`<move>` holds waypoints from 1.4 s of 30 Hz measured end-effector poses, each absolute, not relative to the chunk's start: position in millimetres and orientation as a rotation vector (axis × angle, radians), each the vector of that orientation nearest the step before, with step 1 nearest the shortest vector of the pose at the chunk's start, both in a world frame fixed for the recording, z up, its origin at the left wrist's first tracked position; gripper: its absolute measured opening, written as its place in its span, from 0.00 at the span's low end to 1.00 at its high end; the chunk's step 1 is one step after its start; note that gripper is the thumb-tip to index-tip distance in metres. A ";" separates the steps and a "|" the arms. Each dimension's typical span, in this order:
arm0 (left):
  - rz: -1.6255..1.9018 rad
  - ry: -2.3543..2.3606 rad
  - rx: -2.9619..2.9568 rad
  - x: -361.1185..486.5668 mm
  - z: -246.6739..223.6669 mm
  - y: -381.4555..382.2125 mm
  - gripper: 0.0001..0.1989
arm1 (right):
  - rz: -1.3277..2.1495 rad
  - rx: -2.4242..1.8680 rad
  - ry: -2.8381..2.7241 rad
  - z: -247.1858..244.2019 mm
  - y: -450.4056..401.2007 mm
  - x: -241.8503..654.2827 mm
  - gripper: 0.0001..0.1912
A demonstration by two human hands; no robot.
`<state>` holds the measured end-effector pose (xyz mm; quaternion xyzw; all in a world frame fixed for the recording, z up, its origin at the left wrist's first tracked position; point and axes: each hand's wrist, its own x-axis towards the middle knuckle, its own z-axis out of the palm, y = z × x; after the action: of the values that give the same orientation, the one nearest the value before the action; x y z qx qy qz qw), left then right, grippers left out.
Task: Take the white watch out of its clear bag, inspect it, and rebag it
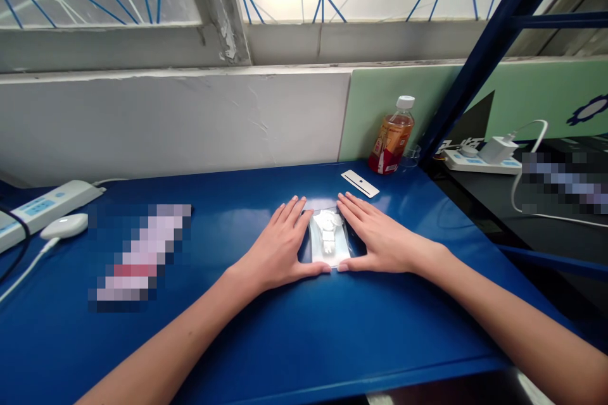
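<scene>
A small clear plastic packet [329, 237] with a white item inside lies flat on the blue tabletop [285, 329]. What the white item is, I cannot make out. My left hand [285, 243] rests along the packet's left side, fingers stretched forward and the thumb at its near edge. On the other side my right hand [377, 237] lies with its fingers extended and its thumb touching or close to the near right corner. Both hands are open and frame the packet. Just beyond my right fingertips is a flat white card [360, 183] with dark marks.
A bottle of reddish drink [393, 139] with a white cap stands at the back right. To the left are a white power strip [52, 209], a white plug-like device [65, 226] with a cable and a pixelated object [142, 256]. Another power strip [484, 161] lies beyond the blue post [494, 44].
</scene>
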<state>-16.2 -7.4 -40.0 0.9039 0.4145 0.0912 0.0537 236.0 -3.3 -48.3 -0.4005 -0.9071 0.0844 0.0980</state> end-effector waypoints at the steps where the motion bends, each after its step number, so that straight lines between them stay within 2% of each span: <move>1: 0.270 1.260 2.744 -16.3 -40.4 -7.4 0.52 | 0.257 -1.189 -2.684 -48.2 -3.4 236.3 0.60; 15: 0.269 1.248 2.650 -18.1 -44.6 -6.3 0.52 | 0.398 -1.216 -2.708 -39.0 -2.7 235.7 0.62; 17: 0.276 1.238 2.619 -19.8 -44.1 -5.7 0.52 | 0.360 -1.144 -2.699 -38.9 -2.3 236.8 0.57; 20: 0.261 1.254 2.592 -23.5 -43.7 -4.3 0.52 | 0.238 -1.070 -2.662 -38.1 -0.5 237.8 0.42; 23: 0.286 1.266 2.615 -26.5 -43.5 -3.2 0.45 | 0.117 -1.068 -2.619 -36.1 1.9 237.7 0.31; 32: 0.273 1.428 2.744 -25.6 -38.2 -1.8 0.26 | 0.035 -1.111 -2.544 -36.8 2.0 236.3 0.22; 36: 0.226 1.335 2.746 -30.8 -34.5 -0.3 0.31 | 0.077 -1.078 -2.529 -35.3 3.5 237.5 0.18; 39: 0.113 1.246 2.709 -34.3 -31.4 -0.8 0.39 | 0.128 -0.979 -2.555 -33.7 5.5 240.8 0.24; 42: 0.045 1.249 2.678 -36.2 -30.4 -0.6 0.40 | 0.223 -0.918 -2.630 -35.5 6.1 244.4 0.30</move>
<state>-36.2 -0.6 -30.4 0.9023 0.4207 0.0152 0.0931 244.4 6.1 -35.5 -0.3235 -0.9270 0.0784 0.1726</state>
